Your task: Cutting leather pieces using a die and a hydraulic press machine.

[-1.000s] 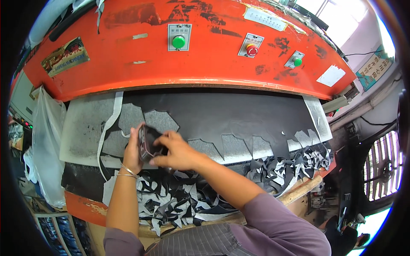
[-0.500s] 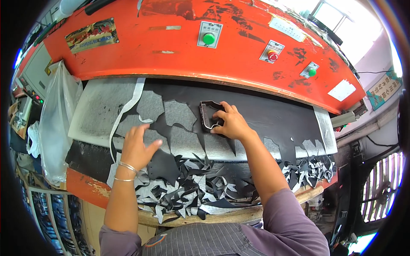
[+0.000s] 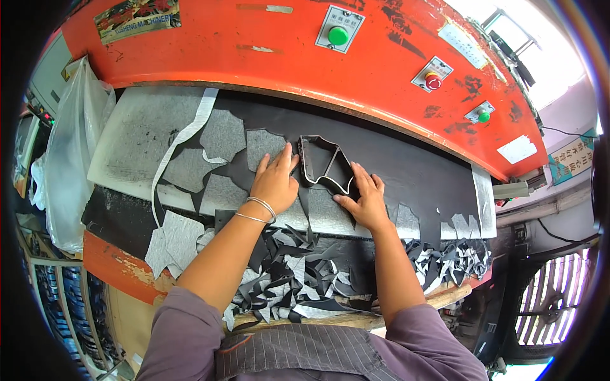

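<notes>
A metal cutting die (image 3: 330, 162), an open frame with a crossbar, lies on a dark sheet of material (image 3: 406, 174). My right hand (image 3: 370, 200) grips its right-hand corner, thumb near the lower edge and fingers along the right side. My left hand (image 3: 276, 183) is open beside the die's left edge, fingers stretched over the sheet; whether a fingertip touches the metal I cannot tell. Left of the die, several shaped openings in the sheet show the grey surface below. Cut grey pieces (image 3: 175, 241) lie stacked by my left forearm.
An orange-red machine beam (image 3: 254, 60) with green buttons and a red knob spans the far side. Dark and grey scraps (image 3: 295, 279) heap along the near edge, more to the right (image 3: 454, 254). A clear plastic bag (image 3: 76, 165) hangs at left.
My right hand has shifted from the die's left part to its right corner, and the die has turned. My left hand has moved right and forward, beside the die. The view has shifted.
</notes>
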`<state>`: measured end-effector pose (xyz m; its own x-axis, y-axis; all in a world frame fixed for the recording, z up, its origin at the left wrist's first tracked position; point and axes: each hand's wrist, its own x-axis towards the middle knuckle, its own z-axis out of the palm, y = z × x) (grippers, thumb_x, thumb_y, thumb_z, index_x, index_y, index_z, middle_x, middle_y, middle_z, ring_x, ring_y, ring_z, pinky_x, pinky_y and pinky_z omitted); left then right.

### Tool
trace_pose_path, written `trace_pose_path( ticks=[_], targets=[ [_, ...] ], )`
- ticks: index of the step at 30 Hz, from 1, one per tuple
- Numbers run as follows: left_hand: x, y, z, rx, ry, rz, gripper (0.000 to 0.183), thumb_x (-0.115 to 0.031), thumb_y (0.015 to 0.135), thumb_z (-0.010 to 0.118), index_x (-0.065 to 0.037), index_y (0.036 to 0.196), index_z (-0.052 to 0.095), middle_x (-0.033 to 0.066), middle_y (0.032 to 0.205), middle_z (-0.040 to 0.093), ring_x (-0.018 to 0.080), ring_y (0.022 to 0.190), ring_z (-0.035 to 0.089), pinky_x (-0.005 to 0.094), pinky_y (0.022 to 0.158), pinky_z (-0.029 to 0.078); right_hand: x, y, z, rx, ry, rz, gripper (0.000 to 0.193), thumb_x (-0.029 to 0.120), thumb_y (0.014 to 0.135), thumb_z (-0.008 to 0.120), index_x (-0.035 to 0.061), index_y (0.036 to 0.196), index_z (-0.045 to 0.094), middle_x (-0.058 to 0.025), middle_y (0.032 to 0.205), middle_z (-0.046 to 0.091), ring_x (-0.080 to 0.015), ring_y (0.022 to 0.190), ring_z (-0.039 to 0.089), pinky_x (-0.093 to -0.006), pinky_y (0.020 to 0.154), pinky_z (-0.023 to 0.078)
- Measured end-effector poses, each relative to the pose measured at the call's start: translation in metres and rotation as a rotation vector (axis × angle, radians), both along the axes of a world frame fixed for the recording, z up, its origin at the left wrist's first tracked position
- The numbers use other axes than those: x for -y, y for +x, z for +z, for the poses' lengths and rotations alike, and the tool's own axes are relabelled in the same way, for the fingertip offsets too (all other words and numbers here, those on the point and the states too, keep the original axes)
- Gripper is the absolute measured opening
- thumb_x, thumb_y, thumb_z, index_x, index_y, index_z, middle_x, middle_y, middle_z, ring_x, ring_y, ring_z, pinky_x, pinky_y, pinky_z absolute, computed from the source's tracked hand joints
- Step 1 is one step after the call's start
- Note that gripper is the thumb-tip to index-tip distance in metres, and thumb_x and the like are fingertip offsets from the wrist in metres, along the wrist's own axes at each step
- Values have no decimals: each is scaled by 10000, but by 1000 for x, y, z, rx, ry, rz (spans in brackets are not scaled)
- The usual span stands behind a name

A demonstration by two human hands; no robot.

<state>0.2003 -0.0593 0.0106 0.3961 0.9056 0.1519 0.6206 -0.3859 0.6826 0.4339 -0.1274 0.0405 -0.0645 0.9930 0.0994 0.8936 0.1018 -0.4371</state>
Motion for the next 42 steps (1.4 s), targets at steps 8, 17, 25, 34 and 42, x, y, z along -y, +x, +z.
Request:
trace_pose_path(
  ticks=[8,17,25,34,42],
  targets=[
    [-1,-2,6,-49,-6,-24,673,-85,784,479,97,1399,272,83,1332,562,235,1333,404,453,1148,187,-6,3,2,26,38,34,820,389,716,746,47,1386,418,-221,1356,489,-332,1233,494,-495,1104,217],
    [8,4,15,-26,-39,-4,688,-93,781,483,94,1403,256,82,1326,566,261,1280,461,439,1152,187,3,8,2,76,49,22,829,451,747,704,64,1406,385,-196,1380,472,-294,1293,442,-495,1115,208],
    [54,-4,71,235,-303,228,399,-100,827,559,-15,1217,561,145,1172,649,290,1077,591,383,998,409,61,62,71,-357,428,-216,692,248,775,755,-23,1340,463,-196,1375,488,-315,1283,466,-397,1046,376],
    [58,27,230,197,646,19,177,-121,884,586,-1,756,568,130,684,538,290,606,513,368,567,415,40,206,192,163,996,-887,659,437,987,381,29,1478,213,-224,1536,164,-358,1419,165,-435,1139,151],
    [264,-55,150,-63,-39,-141,200,-225,855,605,-77,720,601,115,727,586,316,698,571,426,652,481,235,18,125,-97,146,295,606,361,689,801,47,1161,587,-165,1047,635,-344,967,593,-430,855,462]
  ],
)
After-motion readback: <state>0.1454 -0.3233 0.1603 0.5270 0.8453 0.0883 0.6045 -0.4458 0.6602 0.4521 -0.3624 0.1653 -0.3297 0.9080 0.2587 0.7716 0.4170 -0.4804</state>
